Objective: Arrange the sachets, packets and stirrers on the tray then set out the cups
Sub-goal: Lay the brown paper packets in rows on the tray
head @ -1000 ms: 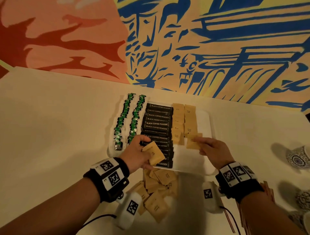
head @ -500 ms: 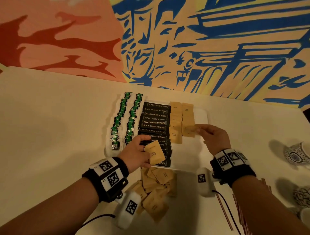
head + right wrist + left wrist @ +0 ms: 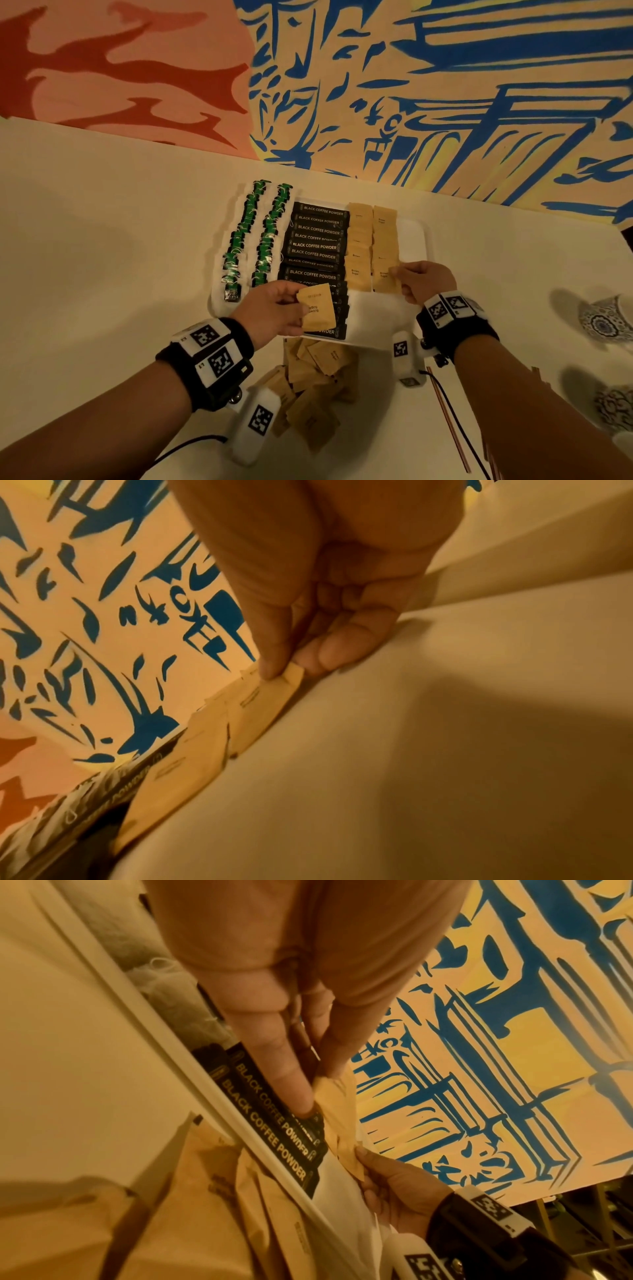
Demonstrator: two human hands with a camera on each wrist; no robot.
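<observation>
Right hand (image 3: 318, 610) pinches a brown sachet (image 3: 270, 704).

tan sugar packets (image 3: 358, 253) and black coffee sachets (image 3: 317, 246) by both hands, green-tagged tea bags (image 3: 239, 240) beyond the left, blue-patterned cups (image 3: 604, 320) right.

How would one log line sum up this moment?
left hand: holds tan paper sugar sachet | right hand: sets another sachet on white tray
</observation>
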